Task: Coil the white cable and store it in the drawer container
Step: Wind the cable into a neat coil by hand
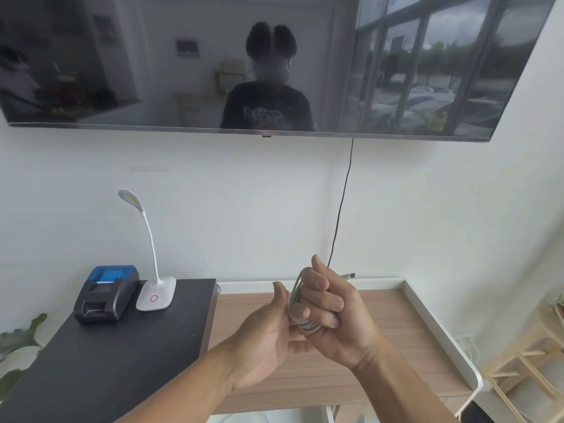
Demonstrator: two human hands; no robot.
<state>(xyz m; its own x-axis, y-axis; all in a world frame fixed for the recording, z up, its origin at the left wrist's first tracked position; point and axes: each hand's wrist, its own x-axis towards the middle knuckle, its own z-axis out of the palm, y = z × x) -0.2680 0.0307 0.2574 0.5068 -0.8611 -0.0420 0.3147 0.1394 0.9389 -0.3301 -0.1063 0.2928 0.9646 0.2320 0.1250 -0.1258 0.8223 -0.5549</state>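
The white cable (300, 323) is wound in several loops and held up in front of me, above the wooden shelf. My right hand (335, 312) is closed around the loops, and the cable's plug end (348, 275) sticks out past its knuckles to the right. My left hand (268, 334) touches the coil from the left, palm up, with its thumb raised and its fingers under the loops. No drawer container shows in this view.
A black table (122, 355) at the left carries a small black and blue printer (105, 293) and a white desk lamp (152, 270). A wooden shelf (396, 325) with a white rim lies below my hands. A wall TV (274, 62) hangs above, with a black cord (343, 196) running down.
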